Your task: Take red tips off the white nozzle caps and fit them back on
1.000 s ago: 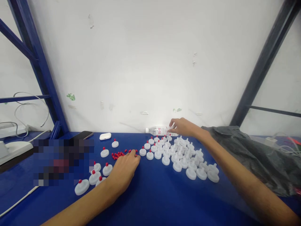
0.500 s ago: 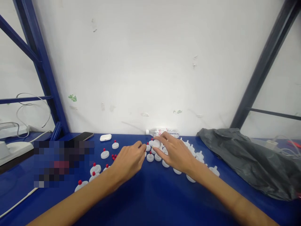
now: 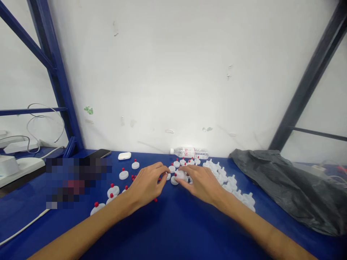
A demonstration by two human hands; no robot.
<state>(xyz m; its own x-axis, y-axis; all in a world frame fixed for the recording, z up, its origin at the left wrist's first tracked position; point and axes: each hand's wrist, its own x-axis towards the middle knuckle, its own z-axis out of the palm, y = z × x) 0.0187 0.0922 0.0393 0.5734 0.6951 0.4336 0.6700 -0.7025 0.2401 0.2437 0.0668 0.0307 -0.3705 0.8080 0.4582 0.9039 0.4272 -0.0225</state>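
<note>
My right hand has its thumb and fingers around a white round nozzle lid, tilted, just above the blue table. Facing it is my left hand, thumb and fingertips apart, with no object clearly held between them. Small red caps lie under and beside the left hand. White lids with red caps on their spouts, such as one lid between the hands, stand in the middle and at the left. A heap of uncapped white lids spreads beyond my right hand and forearm.
A clear plastic bottle lies against the wall. Grey plastic sheeting covers the right side. A white case, a phone and a power strip with cables are at the left. A blue post rises there.
My left hand's fingers have spread from a pinch. My right hand still holds a white lid, now lower and turned. The view has shifted slightly, showing more lids behind the hands.
</note>
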